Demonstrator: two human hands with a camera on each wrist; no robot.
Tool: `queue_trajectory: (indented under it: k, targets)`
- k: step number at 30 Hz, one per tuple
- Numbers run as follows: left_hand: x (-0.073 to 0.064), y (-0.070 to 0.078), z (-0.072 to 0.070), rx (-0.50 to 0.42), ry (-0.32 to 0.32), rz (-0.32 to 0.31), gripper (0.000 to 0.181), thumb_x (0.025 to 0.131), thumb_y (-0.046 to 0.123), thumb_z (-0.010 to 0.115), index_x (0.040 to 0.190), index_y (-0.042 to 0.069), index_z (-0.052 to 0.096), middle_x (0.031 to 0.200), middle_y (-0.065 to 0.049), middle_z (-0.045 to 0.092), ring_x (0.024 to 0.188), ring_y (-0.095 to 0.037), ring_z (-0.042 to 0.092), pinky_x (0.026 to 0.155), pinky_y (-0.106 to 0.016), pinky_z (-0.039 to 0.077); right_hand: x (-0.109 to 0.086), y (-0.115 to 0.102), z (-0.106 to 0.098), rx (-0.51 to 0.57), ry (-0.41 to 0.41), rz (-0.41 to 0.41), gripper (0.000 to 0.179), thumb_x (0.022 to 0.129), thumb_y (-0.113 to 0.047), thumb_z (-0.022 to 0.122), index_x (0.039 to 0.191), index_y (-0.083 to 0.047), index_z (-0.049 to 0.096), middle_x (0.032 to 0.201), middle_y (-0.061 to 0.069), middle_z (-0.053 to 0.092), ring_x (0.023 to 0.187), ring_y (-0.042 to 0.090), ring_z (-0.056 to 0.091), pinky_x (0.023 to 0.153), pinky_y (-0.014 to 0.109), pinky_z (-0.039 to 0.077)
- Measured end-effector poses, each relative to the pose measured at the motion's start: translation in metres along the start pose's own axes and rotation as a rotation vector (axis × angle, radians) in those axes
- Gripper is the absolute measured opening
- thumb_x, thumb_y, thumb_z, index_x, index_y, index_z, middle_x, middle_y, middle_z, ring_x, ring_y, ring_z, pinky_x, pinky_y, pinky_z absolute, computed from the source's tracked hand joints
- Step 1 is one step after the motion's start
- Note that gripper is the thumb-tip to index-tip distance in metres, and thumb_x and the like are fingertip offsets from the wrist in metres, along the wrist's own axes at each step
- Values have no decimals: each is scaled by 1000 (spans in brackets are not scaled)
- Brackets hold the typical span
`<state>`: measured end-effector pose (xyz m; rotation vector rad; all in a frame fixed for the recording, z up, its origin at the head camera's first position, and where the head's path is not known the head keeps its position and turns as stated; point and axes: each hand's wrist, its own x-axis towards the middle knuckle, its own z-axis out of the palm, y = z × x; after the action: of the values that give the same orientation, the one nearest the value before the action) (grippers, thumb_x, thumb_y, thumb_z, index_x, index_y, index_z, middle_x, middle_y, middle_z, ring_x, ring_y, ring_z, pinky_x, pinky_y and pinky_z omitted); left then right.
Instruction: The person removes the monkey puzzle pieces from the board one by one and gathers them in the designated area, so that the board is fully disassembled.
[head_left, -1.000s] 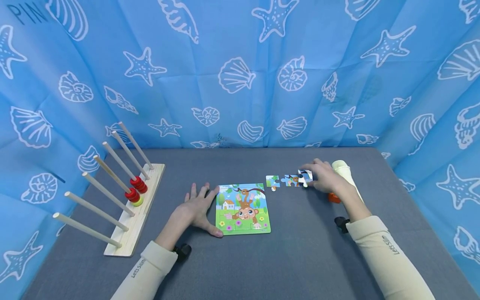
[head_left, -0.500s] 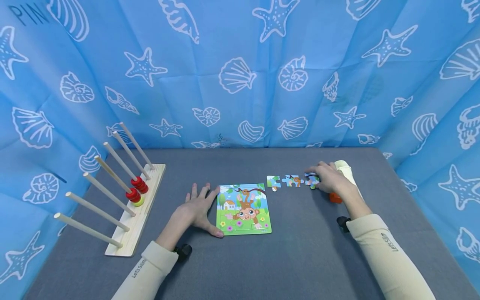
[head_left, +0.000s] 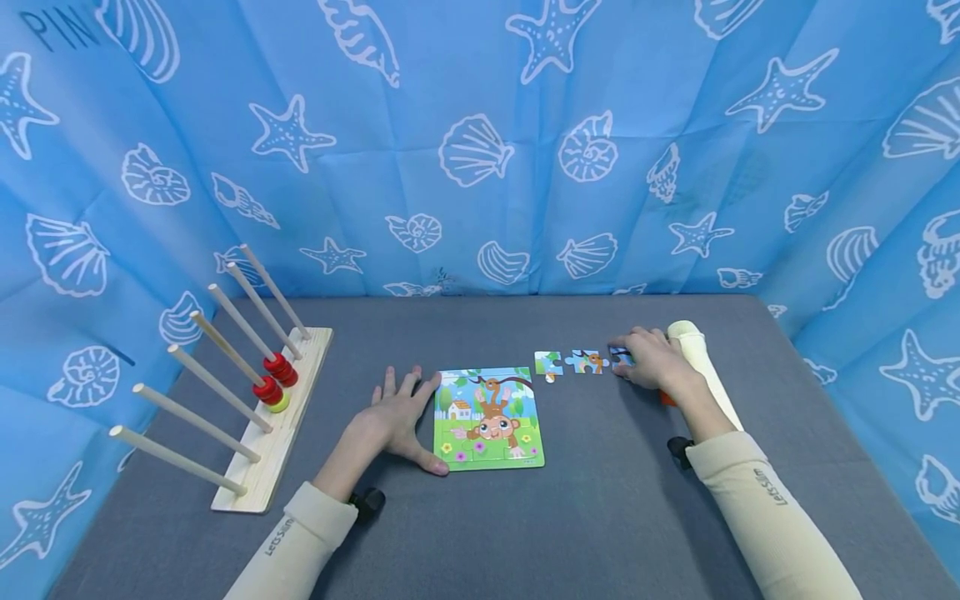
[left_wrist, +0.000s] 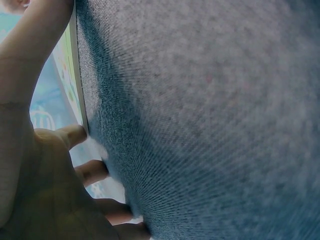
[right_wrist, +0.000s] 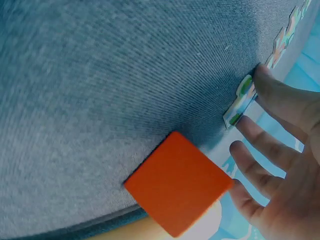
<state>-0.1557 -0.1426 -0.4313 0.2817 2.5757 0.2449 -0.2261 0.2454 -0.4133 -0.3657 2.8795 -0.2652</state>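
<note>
A monkey jigsaw puzzle (head_left: pixel 489 433) lies flat in the middle of the table. At its left edge rests my left hand (head_left: pixel 392 421), fingers spread, thumb by the lower left corner. To the right of the puzzle, several loose pieces form a row: a green-and-blue puzzle piece (head_left: pixel 547 363), a middle puzzle piece (head_left: pixel 585 362) and a third puzzle piece (head_left: pixel 619 357). My right hand (head_left: pixel 654 360) pinches this third piece low at the table, thumb and fingertip on its edges in the right wrist view (right_wrist: pixel 240 102). The fingers partly hide it.
An orange block (right_wrist: pixel 178 183) lies below the right hand, mostly hidden in the head view. A cream-coloured cylindrical object (head_left: pixel 705 367) stands beside it, partly behind the wrist. On the left is a wooden peg rack (head_left: pixel 277 429) with upright pegs and red rings (head_left: pixel 279 368).
The right hand has lowered its piece from a tilted hold to flat at the table, at the row's right end, slightly right of before. The left hand has stayed put.
</note>
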Motion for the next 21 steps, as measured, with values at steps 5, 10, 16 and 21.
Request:
queue_trajectory:
  k: [5,10,16,21]
  targets:
    - [0,0,0,1,-4,2,141,61,71,88,167,21,9,173,-20,3,155,-56,-6,124,-69,15,-2,-1,-1,1,-4,-2,46,96,-18,71,139,-2,62,132,28,60,123,52,50,92,64,40]
    - [-1,1,-1,-5,-3,3,141,61,70,88,167,21,9,173,-20,3,155,-56,-6,125,-69,15,-4,-3,-1,-5,5,-1,46,96,-16,71,139,-3,62,134,28,60,122,51,51,92,65,41]
    - [-3,1,-1,-7,-3,7,142,61,69,90,167,21,8,173,-20,3,155,-56,-7,125,-68,14,-6,-5,-1,-11,20,5,47,95,-14,71,140,-3,61,135,28,59,123,50,50,94,66,41]
    - [-3,1,-2,-8,-7,9,142,61,69,89,167,22,8,173,-20,2,156,-55,-8,125,-69,13,-8,-11,-1,25,91,-40,48,93,-15,72,139,-4,62,134,28,58,123,51,50,96,67,44]
